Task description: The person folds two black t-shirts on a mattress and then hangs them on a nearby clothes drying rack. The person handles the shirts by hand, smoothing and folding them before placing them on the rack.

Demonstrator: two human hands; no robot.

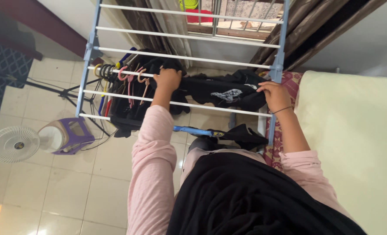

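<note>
Both your hands are up on the rack point(277, 52), the blue-framed one with white rods. Your left hand point(168, 80) is curled over the black shirt point(219, 89) near its left end, fingers closed down on the cloth right where it meets a rod. Your right hand point(275, 94) sits on the shirt's other end by the rack's right post, fingers bent and pressing on the fabric; can't tell if it's really gripping or just resting there. The shirt is draped across the middle rods, stretched between your two hands, with a pale print facing up.

Just left of your left hand there's a bunch of hangers point(124, 75), pink and dark ones, hooked on a rod with more dark clothes hanging under them. Down on the tiled floor to the left sits a fan point(15, 144) with a purple base. A cream mattress point(359, 130) lies along your right side, touching the rack's edge.
</note>
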